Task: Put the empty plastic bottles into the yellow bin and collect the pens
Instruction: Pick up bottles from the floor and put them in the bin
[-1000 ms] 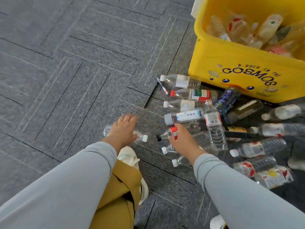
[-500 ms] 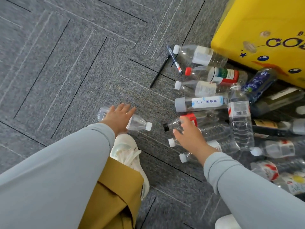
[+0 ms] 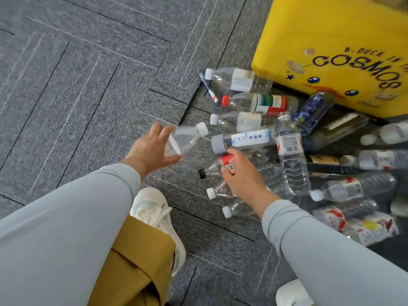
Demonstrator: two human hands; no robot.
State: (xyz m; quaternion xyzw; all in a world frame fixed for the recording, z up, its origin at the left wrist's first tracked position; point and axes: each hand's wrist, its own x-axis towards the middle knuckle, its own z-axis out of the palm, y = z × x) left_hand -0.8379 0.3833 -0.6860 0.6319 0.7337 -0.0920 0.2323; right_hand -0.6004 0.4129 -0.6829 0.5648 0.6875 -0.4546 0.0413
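**Small clear plastic bottle with a white cap point(image 3: 187, 138), held clear of the grey carpet floor point(image 3: 88, 85) in the left hand point(image 3: 152, 149).**

The left fingers point(image 3: 157, 130) and thumb curl round its base end, and the cap points toward the yellow plastic bin point(image 3: 331, 40) standing near, beyond the heap. The right hand point(image 3: 245, 180) has its fingers curled over a crumpled clear bottle with a red label and black cap point(image 3: 217, 166) at the near edge of the heap of empty plastic bottles point(image 3: 291, 164), which lies at the bin's foot. Two pens lie at the heap's far-left edge: a blue pen with a red end point(image 3: 207, 87) just beside the farthest bottle's cap, and a thin black pen point(image 3: 189, 104) next to it. Handling note, as a judgement: grip each bottle mid-body without crushing its thin walls, carry both over the bin's wall, and release them inside. The pens are best left for last and pinched up singly.
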